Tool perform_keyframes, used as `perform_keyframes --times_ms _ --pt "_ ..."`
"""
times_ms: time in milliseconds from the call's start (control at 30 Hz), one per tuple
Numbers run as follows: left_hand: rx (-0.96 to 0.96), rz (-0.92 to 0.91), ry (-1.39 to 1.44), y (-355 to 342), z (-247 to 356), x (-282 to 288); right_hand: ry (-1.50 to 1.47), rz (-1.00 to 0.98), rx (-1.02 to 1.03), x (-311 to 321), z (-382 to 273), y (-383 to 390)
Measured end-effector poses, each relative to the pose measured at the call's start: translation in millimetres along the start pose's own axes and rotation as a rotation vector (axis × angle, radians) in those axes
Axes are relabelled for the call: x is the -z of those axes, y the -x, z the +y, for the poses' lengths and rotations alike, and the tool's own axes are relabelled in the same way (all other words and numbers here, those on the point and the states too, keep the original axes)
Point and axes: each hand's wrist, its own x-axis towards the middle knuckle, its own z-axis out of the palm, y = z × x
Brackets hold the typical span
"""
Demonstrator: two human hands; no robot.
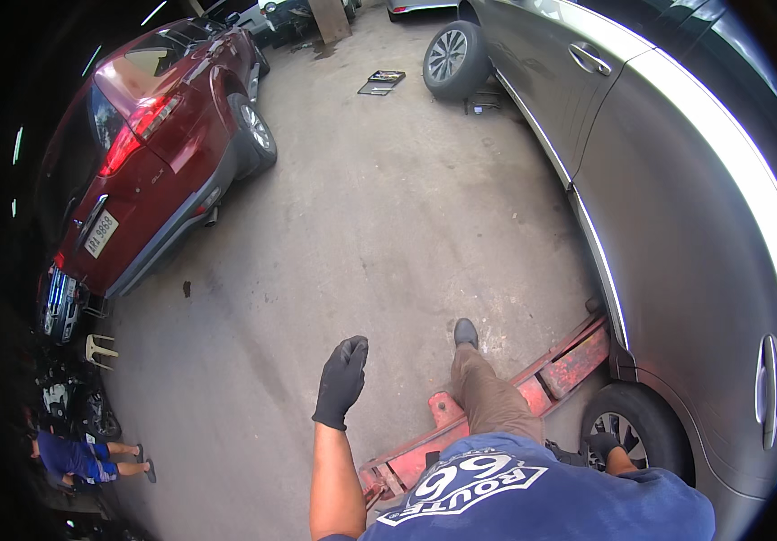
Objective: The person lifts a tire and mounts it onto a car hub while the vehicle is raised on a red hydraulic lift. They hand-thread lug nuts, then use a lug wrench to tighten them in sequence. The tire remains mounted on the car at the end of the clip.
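My left hand (pixel 342 380), in a black glove, is raised over the concrete floor with its fingers together and nothing visible in it. My right hand (pixel 603 444), also gloved in black, is low at my right side, in front of the rear wheel (pixel 643 433) of a grey car (pixel 686 243). Its fingers are mostly hidden, and I cannot tell whether it touches the wheel. A red floor jack (pixel 533 389) lies slantwise beneath me, its far end reaching under the car's sill. One of my legs is stretched forward across it.
A dark red car (pixel 163 153) stands at the left. Ahead, an open tool case (pixel 381 82) lies on the floor near the grey car's turned front wheel (pixel 454 59). At far left are a cream plastic chair (pixel 100 352), motorcycles (pixel 91 410) and a person (pixel 91 458) in blue.
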Motion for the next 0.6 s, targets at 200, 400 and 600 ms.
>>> perform_keyframes --times_ms 200,400,600 --pt "0.292 0.073 -0.230 -164 -70 20 -0.301 0.305 0.201 322 -149 -124" --pt "0.695 -0.089 -0.395 -37 -204 33 -0.711 0.442 0.183 623 -299 -146" --pt "1.020 -0.134 -0.049 -80 -187 -59 -0.349 0.561 0.384 728 -384 -207"
